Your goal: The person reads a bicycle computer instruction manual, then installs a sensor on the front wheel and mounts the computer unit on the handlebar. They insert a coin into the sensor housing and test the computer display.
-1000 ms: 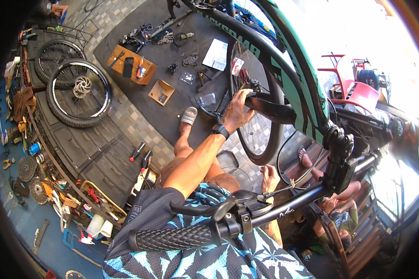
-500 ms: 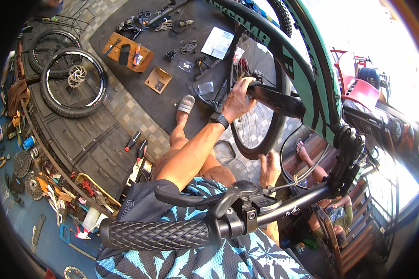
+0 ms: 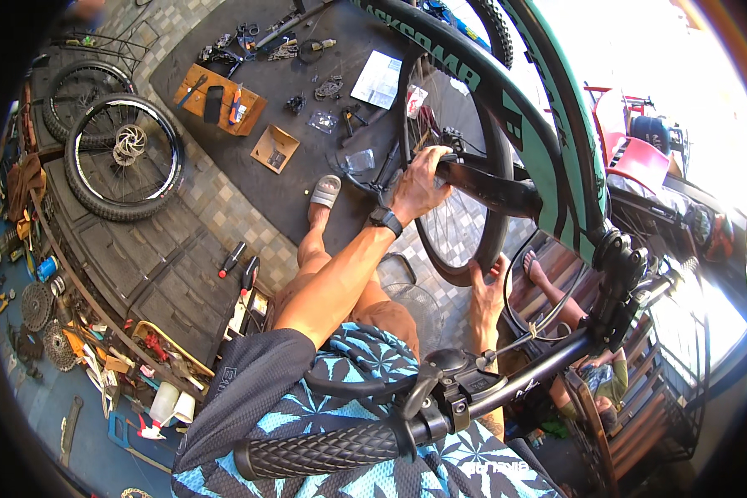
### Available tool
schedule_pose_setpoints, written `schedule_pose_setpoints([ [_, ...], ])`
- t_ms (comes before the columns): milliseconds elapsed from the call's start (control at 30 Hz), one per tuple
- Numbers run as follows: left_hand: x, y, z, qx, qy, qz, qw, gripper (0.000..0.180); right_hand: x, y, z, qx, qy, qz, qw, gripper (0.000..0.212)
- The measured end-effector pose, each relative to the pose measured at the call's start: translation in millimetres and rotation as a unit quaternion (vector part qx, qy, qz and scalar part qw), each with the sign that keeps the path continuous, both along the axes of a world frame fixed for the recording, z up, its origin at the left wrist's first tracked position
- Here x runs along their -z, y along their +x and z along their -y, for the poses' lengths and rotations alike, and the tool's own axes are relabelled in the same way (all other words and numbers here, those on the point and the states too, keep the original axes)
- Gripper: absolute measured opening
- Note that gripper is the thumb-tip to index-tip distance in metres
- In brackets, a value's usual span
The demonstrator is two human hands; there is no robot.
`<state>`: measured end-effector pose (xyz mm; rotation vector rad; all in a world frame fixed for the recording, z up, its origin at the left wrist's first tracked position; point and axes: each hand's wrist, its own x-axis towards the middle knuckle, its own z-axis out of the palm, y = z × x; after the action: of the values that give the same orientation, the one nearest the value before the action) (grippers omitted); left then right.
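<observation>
My left hand [image 3: 419,184], with a watch at its wrist, is closed at the end of a black tubular part [image 3: 494,184], which looks like a fork leg of the bicycle. Its fingertips are partly hidden. My right hand [image 3: 488,292] is at the lower edge of the wheel's black tyre [image 3: 454,275], thumb and fingers apart around the rubber. The wheel's spokes show beside the black part. Overhead slants the green and black bicycle frame [image 3: 515,112]. Nearest to me is the handlebar with a black ribbed grip [image 3: 324,452] and a brake lever.
Two loose wheels [image 3: 124,156] lean at the left, by dark drawers [image 3: 183,257]. Hand tools crowd the blue surface [image 3: 83,456]. On the dark mat are a wooden block [image 3: 220,100], a cardboard box [image 3: 275,149], paper [image 3: 378,79] and small parts. Another person [image 3: 602,386] sits at the right.
My right hand has moved up onto the tyre, its fingers closing around the edge. The left hand stays at the black part. The handlebar grip has shifted down and right in view.
</observation>
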<state>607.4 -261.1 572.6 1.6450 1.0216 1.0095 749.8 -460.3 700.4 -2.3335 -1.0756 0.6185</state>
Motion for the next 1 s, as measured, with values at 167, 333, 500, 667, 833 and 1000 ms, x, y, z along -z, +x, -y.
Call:
schedule_pose_setpoints([
  [167,-4,-1,3,0.002,-0.022,0.001,1.0,0.068,-20,-4,-74,-0.023,0.08,0.015,0.996,0.045],
  [333,-5,-1,2,0.006,-0.06,0.002,0.998,0.068,-25,-10,-91,-0.022,0.063,0.036,0.997,0.046],
  [500,-6,-1,0,-0.003,-0.028,0.009,1.0,0.067,-11,-6,-46,-0.01,0.064,0.031,0.997,0.043],
  [667,-7,-1,1,0.001,-0.055,0.005,0.998,0.068,10,-1,11,0.033,0.002,0.022,0.999,0.045],
  [833,-6,-1,0,0.0,-0.044,0.011,0.999,0.069,28,-4,44,0.08,-0.019,-0.036,0.996,0.042],
  [1000,-7,0,-2,0.006,-0.026,0.004,1.0,0.068,24,-2,35,-0.003,0.057,0.021,0.998,0.039],
])
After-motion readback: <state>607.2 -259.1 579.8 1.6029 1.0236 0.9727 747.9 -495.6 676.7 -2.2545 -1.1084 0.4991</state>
